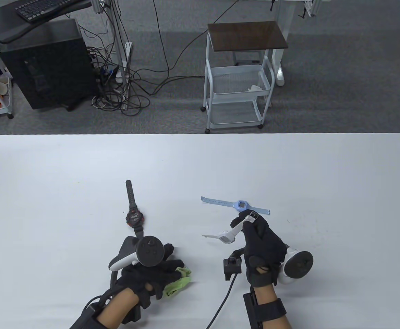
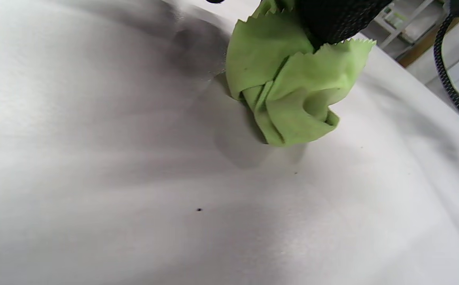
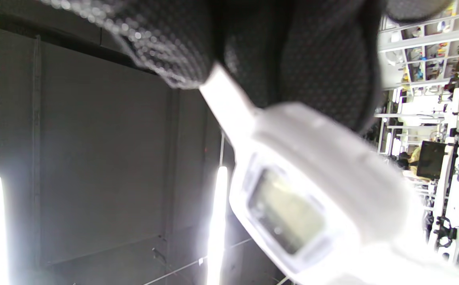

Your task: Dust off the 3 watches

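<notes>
— Table view: where is the white watch (image 1: pixel 226 236)?
— Raised above the table (image 1: pixel 323 178), strap pinched in the right hand (image 1: pixel 262 245).
— And the left hand (image 1: pixel 148 274)?
— Fingers curled round a green cloth (image 1: pixel 178 281), near the black watch (image 1: pixel 134 214).

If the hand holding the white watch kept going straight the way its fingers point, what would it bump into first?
Probably the blue watch. The right hand points away from the person, and that watch lies just beyond its fingertips. The hand holds the white watch above the table, so it might pass over.
</notes>
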